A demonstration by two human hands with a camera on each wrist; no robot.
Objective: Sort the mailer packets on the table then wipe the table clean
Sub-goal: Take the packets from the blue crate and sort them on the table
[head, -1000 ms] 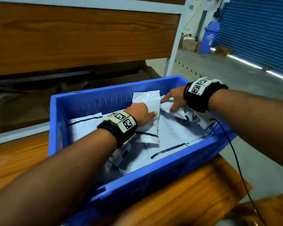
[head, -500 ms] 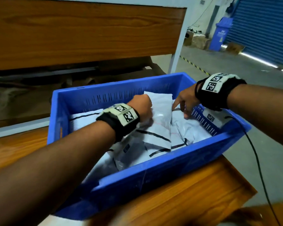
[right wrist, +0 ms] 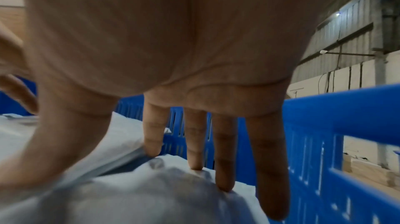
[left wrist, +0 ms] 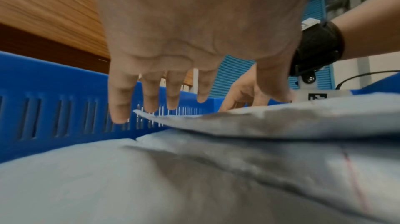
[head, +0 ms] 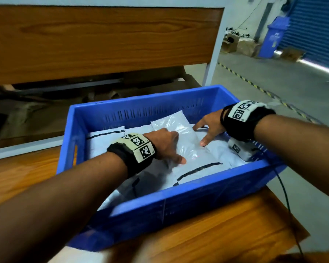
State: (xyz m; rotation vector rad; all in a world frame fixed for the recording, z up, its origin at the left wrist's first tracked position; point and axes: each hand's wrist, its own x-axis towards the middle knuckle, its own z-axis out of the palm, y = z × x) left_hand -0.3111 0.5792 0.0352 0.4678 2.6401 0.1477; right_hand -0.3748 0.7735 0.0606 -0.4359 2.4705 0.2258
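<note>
Several white mailer packets with black strips fill a blue crate (head: 179, 207) on the wooden table (head: 217, 238). The topmost packet (head: 180, 137) lies slanted in the middle of the pile. My left hand (head: 165, 147) hovers just above its left side with fingers (left wrist: 121, 101) straight and spread, thumb touching the plastic. My right hand (head: 207, 128) rests on the pile at that packet's right edge, fingers (right wrist: 225, 156) straight, tips pressing the mailers (right wrist: 151, 193). Neither hand grips anything.
The crate's slotted far wall (head: 150, 112) and right wall (right wrist: 337, 142) hem the hands in. A wooden-panelled rack (head: 103, 44) stands behind the table. A cable (head: 285, 198) hangs off my right wrist over the table edge. A blue bin (head: 273, 37) stands on the concrete floor far right.
The left hand has let go of the top packet, which now lies flat on the pile. Both hands have opened and spread over the mailers.
</note>
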